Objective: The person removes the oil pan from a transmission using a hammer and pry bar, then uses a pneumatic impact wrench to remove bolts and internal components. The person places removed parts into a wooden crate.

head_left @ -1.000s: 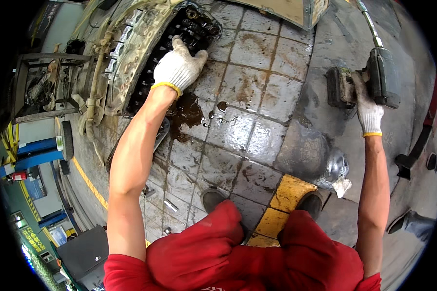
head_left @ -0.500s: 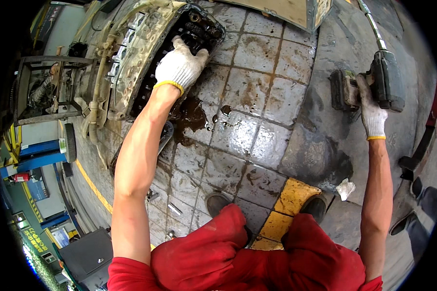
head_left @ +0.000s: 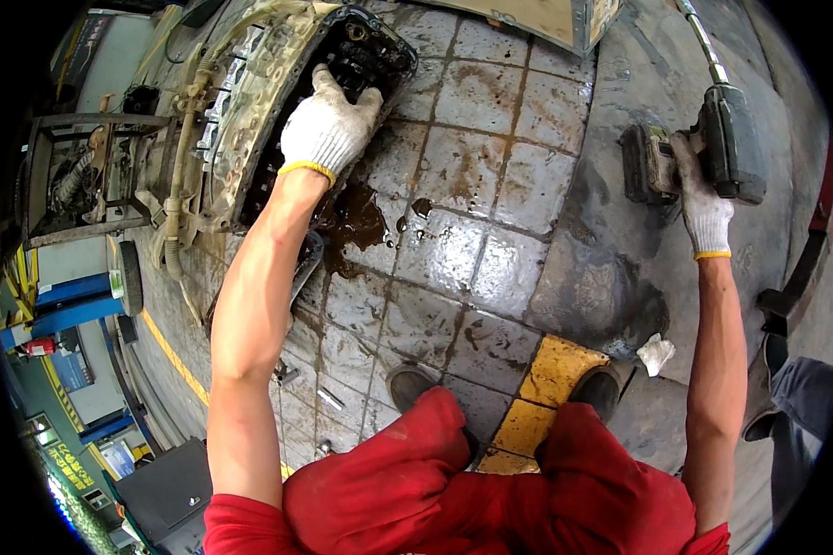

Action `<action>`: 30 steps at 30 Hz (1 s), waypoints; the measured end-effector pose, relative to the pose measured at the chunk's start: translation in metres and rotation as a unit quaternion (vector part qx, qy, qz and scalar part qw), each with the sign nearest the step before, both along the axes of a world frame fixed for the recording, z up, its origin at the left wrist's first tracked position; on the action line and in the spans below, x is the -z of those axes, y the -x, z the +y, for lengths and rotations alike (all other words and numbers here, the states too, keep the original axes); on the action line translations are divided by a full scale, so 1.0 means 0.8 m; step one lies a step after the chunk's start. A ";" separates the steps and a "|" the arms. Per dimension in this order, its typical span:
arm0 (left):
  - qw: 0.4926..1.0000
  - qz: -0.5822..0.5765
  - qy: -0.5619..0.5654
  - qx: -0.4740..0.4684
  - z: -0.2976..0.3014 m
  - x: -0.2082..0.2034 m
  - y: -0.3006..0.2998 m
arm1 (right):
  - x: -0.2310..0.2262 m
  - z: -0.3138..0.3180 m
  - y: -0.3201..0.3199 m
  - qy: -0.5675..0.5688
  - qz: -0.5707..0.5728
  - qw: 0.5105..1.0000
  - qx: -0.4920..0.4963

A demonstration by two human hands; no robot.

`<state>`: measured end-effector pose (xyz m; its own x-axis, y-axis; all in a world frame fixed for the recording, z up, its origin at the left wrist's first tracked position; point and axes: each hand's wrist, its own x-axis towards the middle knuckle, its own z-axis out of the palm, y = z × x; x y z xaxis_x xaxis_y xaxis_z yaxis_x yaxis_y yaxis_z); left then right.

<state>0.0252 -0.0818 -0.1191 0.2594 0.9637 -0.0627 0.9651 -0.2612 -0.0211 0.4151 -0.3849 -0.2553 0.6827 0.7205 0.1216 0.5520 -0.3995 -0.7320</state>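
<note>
My left hand [head_left: 329, 128], in a white knit glove with a yellow cuff, reaches onto the open, oily side of an engine block [head_left: 245, 129] at the upper left. Its thumb and one finger are spread apart over the dark inner parts; the remaining fingers are mostly hidden. On the right, my gloved right hand [head_left: 703, 205] is closed round the handle of a black cordless impact wrench [head_left: 733, 143]. The wrench's battery [head_left: 650, 165] sticks out to the left, and a long metal extension [head_left: 703, 42] points away from me at its front.
Dark oil [head_left: 356, 217] pools on the floor tiles beside the engine. A metal frame [head_left: 97, 176] stands at the far left. A large metal-edged panel [head_left: 546, 20] lies at the top. A crumpled white rag [head_left: 655, 354] is near my right foot. Another person's legs [head_left: 801, 402] show at the right.
The view has shifted slightly, so most things sit a little further left. Both hands keep nearly the same pose, the left at the engine block and the right on the impact wrench.
</note>
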 end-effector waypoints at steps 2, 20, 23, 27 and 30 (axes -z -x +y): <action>1.000 -0.004 -0.007 0.005 -0.001 0.000 0.001 | -0.001 -0.001 -0.001 0.003 -0.004 1.000 0.001; 0.999 0.040 0.003 0.025 -0.018 0.005 -0.004 | 0.013 -0.009 -0.008 -0.006 -0.005 1.000 -0.001; 0.999 0.037 -0.012 0.024 -0.013 0.005 -0.004 | 0.008 -0.005 -0.012 0.028 0.010 1.000 0.002; 0.999 0.029 -0.011 0.014 -0.009 0.001 0.000 | 0.003 -0.004 0.001 -0.001 0.022 1.000 -0.007; 0.999 0.032 -0.007 0.012 -0.010 -0.001 -0.005 | 0.011 -0.013 -0.007 0.000 -0.006 1.000 -0.023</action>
<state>0.0290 -0.0899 -0.1186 0.2786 0.9581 -0.0666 0.9550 -0.2837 -0.0861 0.4207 -0.3954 -0.2642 0.6470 0.7513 0.1305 0.5793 -0.3730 -0.7248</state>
